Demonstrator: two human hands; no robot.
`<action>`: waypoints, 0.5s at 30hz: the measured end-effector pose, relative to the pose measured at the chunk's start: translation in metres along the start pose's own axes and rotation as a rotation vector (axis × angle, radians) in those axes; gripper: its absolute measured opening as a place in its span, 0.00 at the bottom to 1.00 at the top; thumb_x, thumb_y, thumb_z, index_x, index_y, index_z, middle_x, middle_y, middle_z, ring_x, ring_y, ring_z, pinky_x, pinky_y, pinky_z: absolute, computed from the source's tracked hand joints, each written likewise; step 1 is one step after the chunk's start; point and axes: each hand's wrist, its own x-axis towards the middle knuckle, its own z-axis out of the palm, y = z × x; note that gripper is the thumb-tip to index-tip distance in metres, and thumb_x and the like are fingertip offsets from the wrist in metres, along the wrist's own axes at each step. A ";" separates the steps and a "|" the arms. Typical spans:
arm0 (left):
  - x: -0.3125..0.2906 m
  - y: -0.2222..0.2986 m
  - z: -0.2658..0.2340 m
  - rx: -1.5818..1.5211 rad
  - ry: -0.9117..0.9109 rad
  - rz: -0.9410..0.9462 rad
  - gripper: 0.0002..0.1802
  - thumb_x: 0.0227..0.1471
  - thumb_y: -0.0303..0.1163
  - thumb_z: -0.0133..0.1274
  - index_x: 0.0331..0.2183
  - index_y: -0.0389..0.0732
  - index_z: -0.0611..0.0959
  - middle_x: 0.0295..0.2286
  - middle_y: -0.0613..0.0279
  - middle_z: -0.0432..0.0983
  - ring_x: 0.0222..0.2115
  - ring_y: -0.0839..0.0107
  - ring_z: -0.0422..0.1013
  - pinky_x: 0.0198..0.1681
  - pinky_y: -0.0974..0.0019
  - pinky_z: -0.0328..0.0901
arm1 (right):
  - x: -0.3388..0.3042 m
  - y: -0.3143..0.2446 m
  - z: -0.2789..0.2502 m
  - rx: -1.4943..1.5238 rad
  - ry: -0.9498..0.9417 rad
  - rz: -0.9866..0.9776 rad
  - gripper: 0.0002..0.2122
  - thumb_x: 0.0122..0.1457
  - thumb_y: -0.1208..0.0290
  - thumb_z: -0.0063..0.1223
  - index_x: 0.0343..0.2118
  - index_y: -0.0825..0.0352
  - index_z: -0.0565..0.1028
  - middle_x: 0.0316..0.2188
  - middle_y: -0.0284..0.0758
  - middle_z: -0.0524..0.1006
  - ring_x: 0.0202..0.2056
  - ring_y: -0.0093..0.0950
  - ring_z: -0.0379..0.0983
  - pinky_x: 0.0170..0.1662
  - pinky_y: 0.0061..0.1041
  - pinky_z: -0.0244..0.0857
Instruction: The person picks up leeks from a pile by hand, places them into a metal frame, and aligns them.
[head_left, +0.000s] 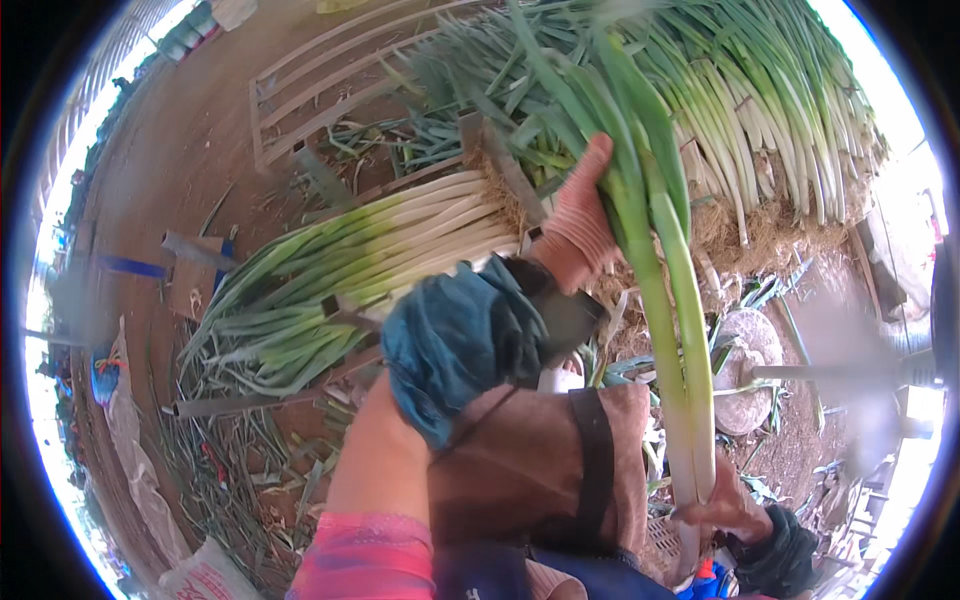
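Two long green onions (680,330), white at the bottom and green at the top, stand nearly upright in front of me. My left hand (583,225), in a striped pinkish glove, is closed round their green leaves higher up. Down at the white ends, my right hand (732,503) grips the stalks with its fingers wrapped about them. A teal sleeve cover (455,340) is bunched on my left forearm, and a dark cuff (775,550) circles my right wrist.
Trimmed-looking green onions (400,250) lie in a metal rack at the left. A big pile of rooted onions (740,130) fills the far right. A round stone-like weight (748,370) with a bar sits at the right. Leaf scraps (250,480) litter the ground.
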 end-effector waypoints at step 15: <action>-0.284 0.303 0.097 0.998 0.324 1.256 0.43 0.41 0.64 0.51 0.51 0.44 0.66 0.50 0.56 0.62 0.53 0.58 0.57 0.59 0.51 0.47 | 0.294 -0.180 0.088 -0.967 0.018 -1.064 0.20 0.42 0.78 0.51 0.43 0.69 0.66 0.24 0.48 0.73 0.30 0.41 0.73 0.32 0.39 0.65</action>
